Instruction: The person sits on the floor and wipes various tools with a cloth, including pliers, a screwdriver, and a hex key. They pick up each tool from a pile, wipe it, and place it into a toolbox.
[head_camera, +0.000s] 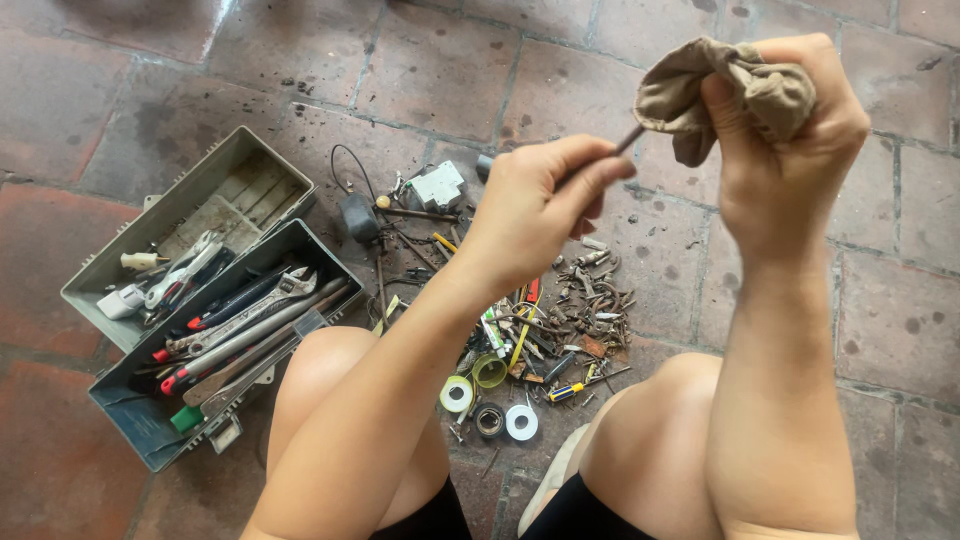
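My left hand (540, 205) pinches the end of a thin dark metal rod (628, 140), whose far end disappears into a crumpled tan cloth (700, 90). My right hand (790, 130) is closed around that cloth, wrapping it over the rod's tip. Both hands are raised above my knees, over a heap of small parts on the floor.
An open grey toolbox (150, 420) at left holds wrenches and screwdrivers, its lid (190, 195) holding small items. A heap of rusty screws, nails and bits (580, 300) lies on the brick floor (450, 70), with tape rolls (490, 400) near my knees.
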